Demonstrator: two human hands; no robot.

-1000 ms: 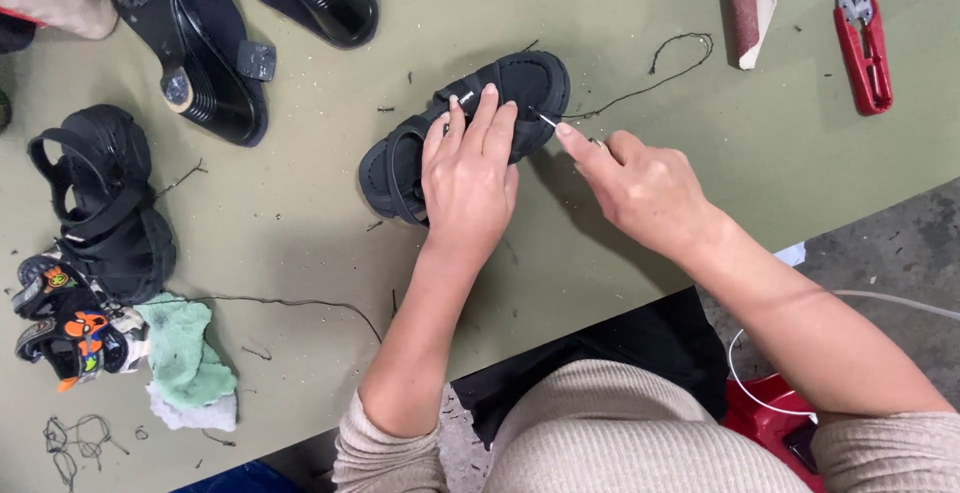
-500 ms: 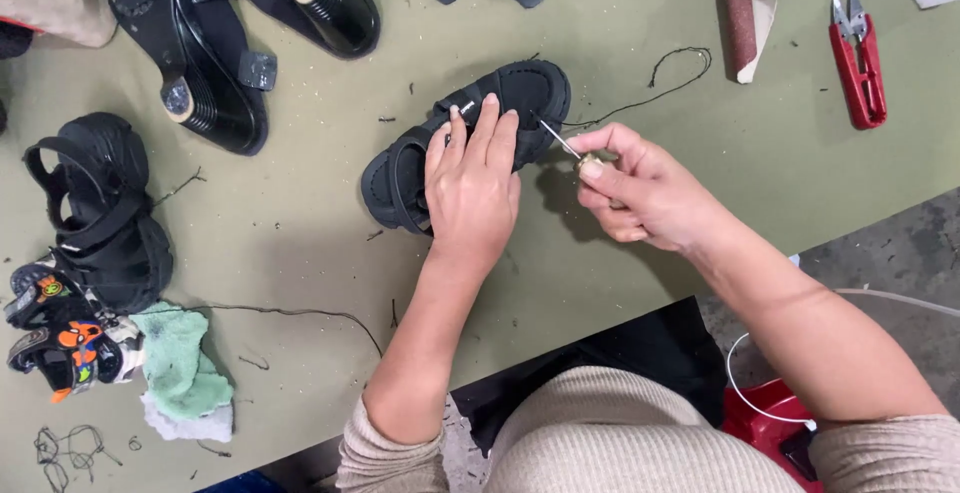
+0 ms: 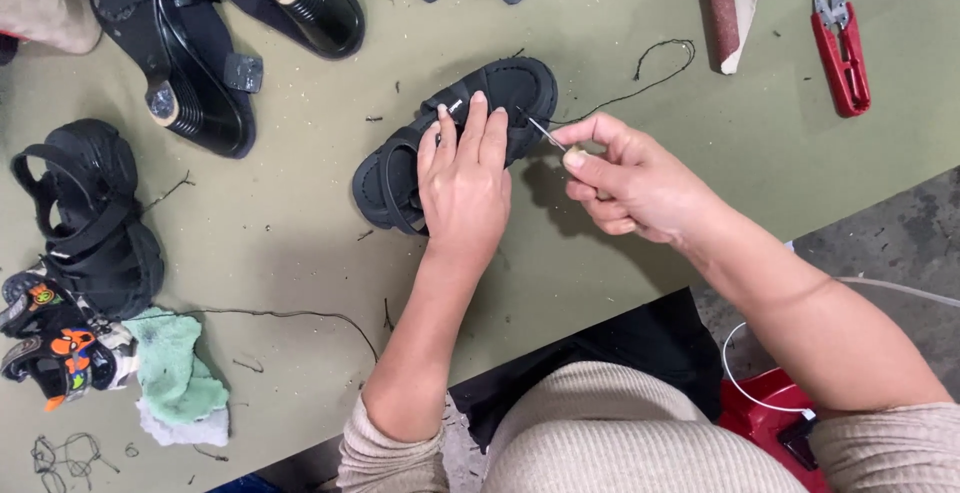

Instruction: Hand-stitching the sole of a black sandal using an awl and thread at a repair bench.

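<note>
Stitching of a small black sandal (image 3: pixel 400 168) is in hand. The sandal lies at centre frame on the olive-green worktable (image 3: pixel 700 153), toe end toward the upper right. The left hand (image 3: pixel 462 178) rests flat on it, fingers extended and together, pressing the straps and footbed down. The right hand (image 3: pixel 625 178) sits just right of the sandal, fingers closed in a pinch around a sewing awl (image 3: pixel 548 136) with a pale handle; its metal tip touches the sandal's edge near the toe. A black thread (image 3: pixel 640 78) runs from the toe area up and right across the table, ending in a loop.

Judgement: the point is at the sole edge, a stitch being set or drawn. The next move calls for firm downward hold from the left hand and a controlled push or pull along the awl's line, with the left fingertips kept off that line.

Surroundings: red thread snips (image 3: pixel 840 48) upper right, a sandpaper roll (image 3: pixel 725 8) beside them, black heeled shoes (image 3: pixel 200 43) upper left, another black sandal (image 3: pixel 90 218) at left, a green rag (image 3: pixel 175 373) lower left.
</note>
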